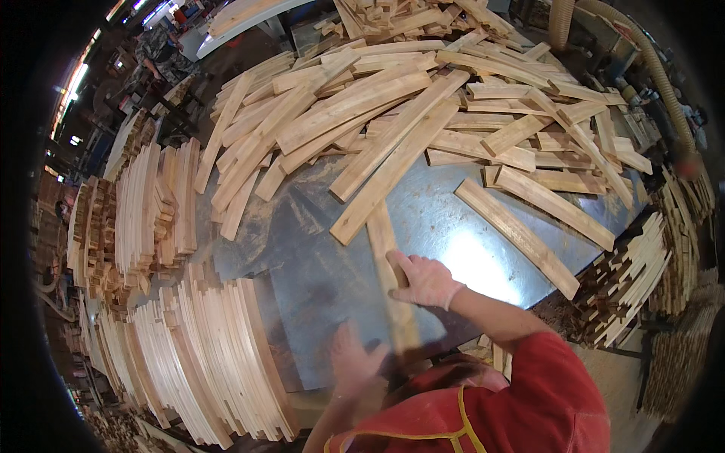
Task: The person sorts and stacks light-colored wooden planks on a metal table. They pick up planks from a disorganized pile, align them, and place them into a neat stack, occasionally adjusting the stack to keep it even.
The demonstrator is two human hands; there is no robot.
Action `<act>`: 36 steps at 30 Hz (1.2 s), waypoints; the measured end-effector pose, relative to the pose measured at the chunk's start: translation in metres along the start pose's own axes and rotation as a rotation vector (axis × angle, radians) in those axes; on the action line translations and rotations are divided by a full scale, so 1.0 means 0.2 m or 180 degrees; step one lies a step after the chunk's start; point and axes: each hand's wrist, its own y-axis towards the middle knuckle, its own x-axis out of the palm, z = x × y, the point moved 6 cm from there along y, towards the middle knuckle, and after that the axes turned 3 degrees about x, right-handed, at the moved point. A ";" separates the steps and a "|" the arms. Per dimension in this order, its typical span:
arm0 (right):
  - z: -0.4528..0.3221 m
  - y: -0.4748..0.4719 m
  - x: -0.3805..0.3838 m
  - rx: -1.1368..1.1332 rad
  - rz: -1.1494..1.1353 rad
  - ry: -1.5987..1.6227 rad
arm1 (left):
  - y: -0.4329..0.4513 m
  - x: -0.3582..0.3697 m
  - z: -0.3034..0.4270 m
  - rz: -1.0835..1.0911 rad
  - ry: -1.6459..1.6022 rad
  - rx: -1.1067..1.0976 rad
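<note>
A light wooden board [387, 243] lies lengthwise in front of me on a metal-topped table [317, 272]. Its near end is blurred and reaches the table's front edge. My right hand [427, 280], in a pale glove, grips the board's right side near mid-length, fingers and thumb bent around the edge. Left of the board's near end is my left hand [355, 352], blurred, with its fingers apart and nothing in it. Whether it touches the tabletop I cannot tell. Two longer boards [396, 164] slant over the far end of the gripped one.
A loose heap of boards [351, 107] covers the table's far side. Neat board stacks [215, 351] stand at left, and more stacked strips [623, 283] at right. Two single boards [515, 238] lie to the right. A ribbed hose [662, 68] and a person [161, 54] are farther back.
</note>
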 end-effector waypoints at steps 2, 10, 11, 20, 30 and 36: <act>0.13 -0.09 -0.09 -0.0427 0.0836 0.0224 | 0.13 -0.08 0.27 -0.0340 -0.0275 -0.0120; 1.08 -0.34 -0.48 0.1761 0.0737 -0.0515 | 0.07 -0.01 0.08 -0.0373 0.0131 0.0027; 1.01 -0.37 -0.48 0.1745 0.0402 -0.0281 | 0.05 -0.08 0.08 -0.0453 0.0049 0.0135; -0.12 -0.07 0.52 0.0828 -0.0060 0.2291 | -0.46 -0.23 -0.32 -0.0398 -0.4169 -0.1522; -1.39 0.01 1.09 -0.0874 -0.1968 0.0366 | -0.65 -0.41 -0.83 0.0445 0.1358 -0.0913; -0.57 0.46 0.21 0.0621 0.2008 0.1931 | -0.70 -0.39 -0.92 0.0508 0.1311 -0.1426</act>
